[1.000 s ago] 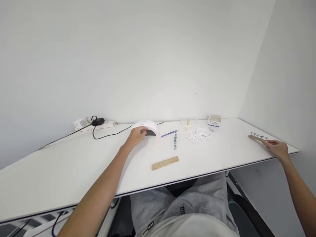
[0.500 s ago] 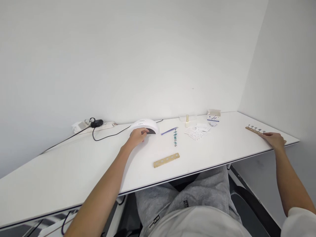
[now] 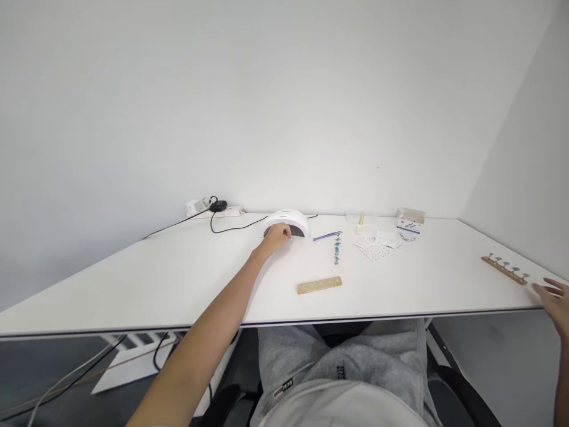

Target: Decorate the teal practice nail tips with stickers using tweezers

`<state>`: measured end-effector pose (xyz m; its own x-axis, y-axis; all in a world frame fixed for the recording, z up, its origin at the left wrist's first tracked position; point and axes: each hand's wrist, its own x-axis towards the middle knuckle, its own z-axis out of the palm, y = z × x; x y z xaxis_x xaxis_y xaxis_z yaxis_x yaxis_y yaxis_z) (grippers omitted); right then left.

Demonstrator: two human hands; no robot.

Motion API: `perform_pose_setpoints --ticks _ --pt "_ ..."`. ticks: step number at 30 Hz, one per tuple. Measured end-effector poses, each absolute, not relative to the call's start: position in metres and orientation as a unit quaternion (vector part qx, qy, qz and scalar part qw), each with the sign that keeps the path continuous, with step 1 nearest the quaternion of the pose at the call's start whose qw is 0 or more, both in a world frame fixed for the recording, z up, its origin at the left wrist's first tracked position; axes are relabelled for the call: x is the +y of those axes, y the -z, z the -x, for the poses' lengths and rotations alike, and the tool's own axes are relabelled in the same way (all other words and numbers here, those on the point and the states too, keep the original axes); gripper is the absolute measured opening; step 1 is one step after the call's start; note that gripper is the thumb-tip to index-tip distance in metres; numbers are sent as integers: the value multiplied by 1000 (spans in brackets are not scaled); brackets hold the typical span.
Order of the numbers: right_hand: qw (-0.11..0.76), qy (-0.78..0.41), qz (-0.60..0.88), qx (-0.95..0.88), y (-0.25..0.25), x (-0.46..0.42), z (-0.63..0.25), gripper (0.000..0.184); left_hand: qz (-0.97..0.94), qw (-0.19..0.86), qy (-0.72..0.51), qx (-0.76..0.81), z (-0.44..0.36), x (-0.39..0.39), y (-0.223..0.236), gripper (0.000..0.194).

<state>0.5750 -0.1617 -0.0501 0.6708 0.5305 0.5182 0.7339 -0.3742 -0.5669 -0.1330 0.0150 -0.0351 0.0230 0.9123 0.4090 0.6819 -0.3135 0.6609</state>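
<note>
My left hand [image 3: 277,238] reaches far across the white table [image 3: 178,279] and rests at the mouth of a white dome-shaped lamp [image 3: 288,220]; its fingers curl against the lamp's front. At the table's right edge my right hand [image 3: 553,299] is off the wooden strip with small pegs [image 3: 504,270], fingers stretched out and holding nothing. A tan wooden bar with holes [image 3: 319,285] lies near the front edge, between both hands.
A string of teal beads [image 3: 337,248] and a purple stick [image 3: 328,235] lie right of the lamp. Sticker sheets [image 3: 377,247], a small bottle [image 3: 361,223] and a small box [image 3: 409,220] sit at the back right. A power strip with black cable [image 3: 213,209] is at the back left.
My right hand has let go of the pegged wooden strip and drawn back toward the table's edge. The view has swung left. My left hand stays at the lamp.
</note>
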Motion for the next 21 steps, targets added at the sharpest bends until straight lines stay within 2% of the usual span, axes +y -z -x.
perform_pose_setpoints --ticks 3,7,8,11,15,21 --pt "467 68 826 -308 28 -172 -546 48 -710 144 -384 573 135 18 36 15" --pt "565 18 747 -350 -9 -162 -483 28 -705 157 -377 580 134 17 36 21" --pt "564 -8 729 -387 -16 -155 -466 23 -705 157 -376 581 133 17 36 21" --pt "458 -93 694 -547 -25 -131 -409 27 -707 151 -369 585 131 15 35 21" --pt "328 -236 556 -726 -18 -98 -326 30 -711 141 -370 581 131 16 37 23" --pt "142 -284 464 -827 -3 -58 -235 20 -731 149 -345 569 126 16 42 25"
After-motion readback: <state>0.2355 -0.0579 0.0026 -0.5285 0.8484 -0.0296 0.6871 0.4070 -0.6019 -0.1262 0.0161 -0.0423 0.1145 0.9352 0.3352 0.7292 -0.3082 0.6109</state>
